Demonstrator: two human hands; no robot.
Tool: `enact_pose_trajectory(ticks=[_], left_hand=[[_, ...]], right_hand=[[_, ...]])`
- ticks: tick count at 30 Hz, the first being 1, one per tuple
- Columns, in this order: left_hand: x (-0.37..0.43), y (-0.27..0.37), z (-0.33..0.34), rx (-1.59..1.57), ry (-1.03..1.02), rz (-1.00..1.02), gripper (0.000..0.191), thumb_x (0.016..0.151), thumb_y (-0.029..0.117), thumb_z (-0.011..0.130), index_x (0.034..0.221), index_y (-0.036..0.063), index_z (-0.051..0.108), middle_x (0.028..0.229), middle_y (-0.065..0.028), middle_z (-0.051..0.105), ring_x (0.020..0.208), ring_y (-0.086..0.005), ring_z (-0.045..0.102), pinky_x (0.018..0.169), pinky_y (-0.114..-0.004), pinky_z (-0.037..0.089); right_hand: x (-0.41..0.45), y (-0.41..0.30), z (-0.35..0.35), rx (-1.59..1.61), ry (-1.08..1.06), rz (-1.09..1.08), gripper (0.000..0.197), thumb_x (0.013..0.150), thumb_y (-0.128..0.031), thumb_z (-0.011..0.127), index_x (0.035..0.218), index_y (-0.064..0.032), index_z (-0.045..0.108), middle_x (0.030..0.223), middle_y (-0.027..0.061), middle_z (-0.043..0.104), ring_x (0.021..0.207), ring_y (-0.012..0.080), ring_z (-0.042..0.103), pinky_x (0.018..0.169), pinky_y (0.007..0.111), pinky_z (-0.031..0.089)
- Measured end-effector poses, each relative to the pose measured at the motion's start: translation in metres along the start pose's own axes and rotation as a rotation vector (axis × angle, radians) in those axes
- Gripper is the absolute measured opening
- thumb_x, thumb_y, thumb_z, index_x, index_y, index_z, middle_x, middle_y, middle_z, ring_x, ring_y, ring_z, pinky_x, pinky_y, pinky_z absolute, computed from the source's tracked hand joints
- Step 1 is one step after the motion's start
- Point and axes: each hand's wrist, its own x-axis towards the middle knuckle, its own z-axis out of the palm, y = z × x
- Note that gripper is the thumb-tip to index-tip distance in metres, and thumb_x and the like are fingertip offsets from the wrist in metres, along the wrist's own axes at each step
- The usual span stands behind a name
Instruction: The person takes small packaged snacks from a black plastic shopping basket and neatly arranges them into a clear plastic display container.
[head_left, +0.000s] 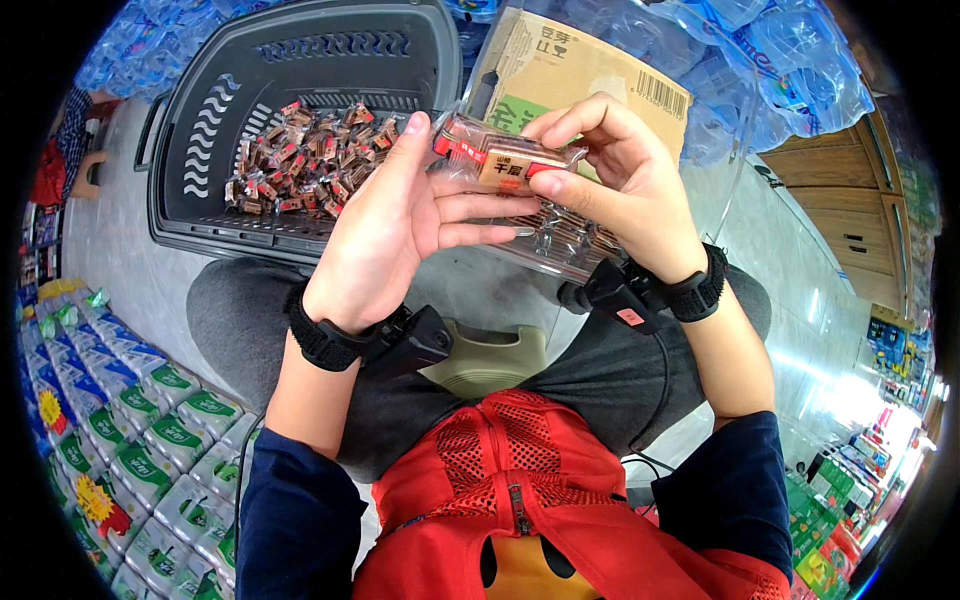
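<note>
A clear-wrapped snack packet (504, 159) with brown layers and a red-and-tan printed label is pinched between the thumb and fingers of my right hand (626, 176). My left hand (397, 217) lies palm up with its fingers stretched beneath the packet and its thumb raised apart. Whether those fingers bear any of its weight I cannot tell. Just below both hands is a clear plastic bin (544, 264) with similar wrapped snacks (559, 232) in its near end. Many small wrapped snacks (315, 161) lie heaped in a dark grey plastic basket (202, 217) to the left.
A printed cardboard panel (600, 64) lies at the bin's far part. Shrink-wrapped bottled water (795, 60) is stacked behind. Stacked drink packs (142, 457) stand at left, with a wooden cabinet (840, 180) at right. Wrist-worn cameras (409, 341) sit below my hands, trailing a cable (664, 390).
</note>
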Motion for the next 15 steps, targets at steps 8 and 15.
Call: enact_pose_trajectory(ticks=[8,15], left_hand=[[-0.0005,-0.0025,0.0036,0.105,0.007,-0.001,0.058,0.093,0.045,0.018,0.119,-0.0024,0.041,0.109,-0.0182,0.055,0.098,-0.0288,0.057,0.079,-0.037,0.048],[0.0001,-0.0051,0.0056,0.223,0.078,0.068,0.047,0.094,0.038,0.028,0.115,0.0003,0.045,0.106,-0.0138,0.056,0.091,-0.0249,0.059,0.072,-0.034,0.05]], right_hand=[[0.0009,0.0064,-0.0011,-0.144,0.005,-0.098,0.023,0.073,-0.014,0.069,0.089,-0.0072,0.054,0.1,0.0048,0.058,0.089,0.0092,0.05,0.072,0.022,0.038],[0.0027,-0.0002,0.0,-0.234,-0.026,-0.13,0.028,0.072,-0.011,0.067,0.096,-0.0057,0.054,0.104,0.0052,0.057,0.089,0.0135,0.053,0.074,0.027,0.043]])
